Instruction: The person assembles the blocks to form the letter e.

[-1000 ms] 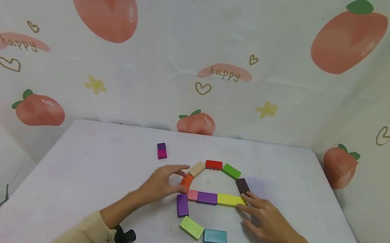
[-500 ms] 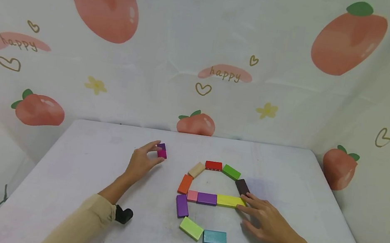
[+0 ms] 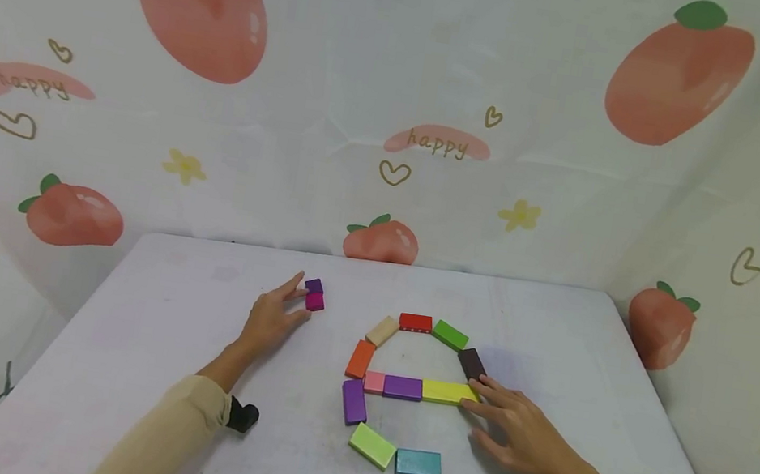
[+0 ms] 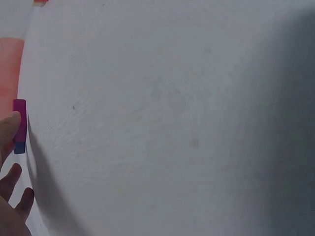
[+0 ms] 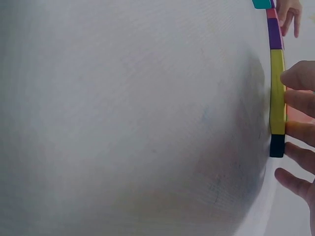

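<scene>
A small purple block [image 3: 314,285] and a magenta block [image 3: 314,302] lie against each other at the back left of the table. My left hand [image 3: 270,320] is just left of them, a fingertip at the blocks and the thumb near the magenta one. In the left wrist view the thumb overlaps the magenta block [image 4: 20,120]; contact is unclear. My right hand [image 3: 521,428] rests its extended fingertips at the right end of the yellow block [image 3: 447,393] and by the dark brown block [image 3: 472,363]. Pink [image 3: 374,383] and purple [image 3: 403,388] blocks continue the yellow one's row.
Beige [image 3: 383,331], red [image 3: 415,323] and green [image 3: 450,335] blocks curve above the row. The orange block [image 3: 360,359], a tilted purple block [image 3: 354,402], a lime block [image 3: 372,446] and a teal block [image 3: 418,464] continue round the left side and bottom.
My left hand has left the orange block and moved back and left to the purple and magenta pair. That pair now sits slightly offset. My right hand has stayed put.
</scene>
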The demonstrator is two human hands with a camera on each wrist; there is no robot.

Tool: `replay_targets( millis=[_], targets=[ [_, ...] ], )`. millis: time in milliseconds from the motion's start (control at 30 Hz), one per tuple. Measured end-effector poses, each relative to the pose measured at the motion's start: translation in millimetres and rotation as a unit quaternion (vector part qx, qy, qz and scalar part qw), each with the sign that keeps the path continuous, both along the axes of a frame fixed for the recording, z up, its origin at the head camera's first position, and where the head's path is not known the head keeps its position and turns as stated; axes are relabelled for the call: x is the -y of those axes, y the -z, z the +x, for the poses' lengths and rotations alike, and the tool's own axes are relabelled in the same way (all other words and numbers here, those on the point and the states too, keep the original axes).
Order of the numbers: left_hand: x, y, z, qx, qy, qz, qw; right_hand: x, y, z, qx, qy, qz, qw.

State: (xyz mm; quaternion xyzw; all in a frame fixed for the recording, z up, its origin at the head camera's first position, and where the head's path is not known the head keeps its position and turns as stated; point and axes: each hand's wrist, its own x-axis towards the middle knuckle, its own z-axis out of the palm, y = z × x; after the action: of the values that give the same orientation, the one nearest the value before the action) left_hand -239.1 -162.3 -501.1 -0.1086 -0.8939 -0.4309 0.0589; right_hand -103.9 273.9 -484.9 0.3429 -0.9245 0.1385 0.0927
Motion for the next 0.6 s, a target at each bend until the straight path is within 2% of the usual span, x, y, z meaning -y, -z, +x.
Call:
replay_targets(
  millis=[133,333,600],
  targets=[
    [-3.6,0.3,-0.3,-0.015,-0.009,-0.012,0.9998,0.3,-0.8,-0.2,0.002,0.0,-0.002,1.0],
    [-10.1,-0.5,-0.3,-0.045,-0.039,-0.018,0.9981,1.0,-1.0,-0.1,0.007,0.002,-0.002,1.0],
    [-17.8,-0.2,0.4,-0.036,-0.034,-0.005,0.9987,1.3,-1.4,-0.3,0.009,0.003,0.002,1.0]
  ],
)
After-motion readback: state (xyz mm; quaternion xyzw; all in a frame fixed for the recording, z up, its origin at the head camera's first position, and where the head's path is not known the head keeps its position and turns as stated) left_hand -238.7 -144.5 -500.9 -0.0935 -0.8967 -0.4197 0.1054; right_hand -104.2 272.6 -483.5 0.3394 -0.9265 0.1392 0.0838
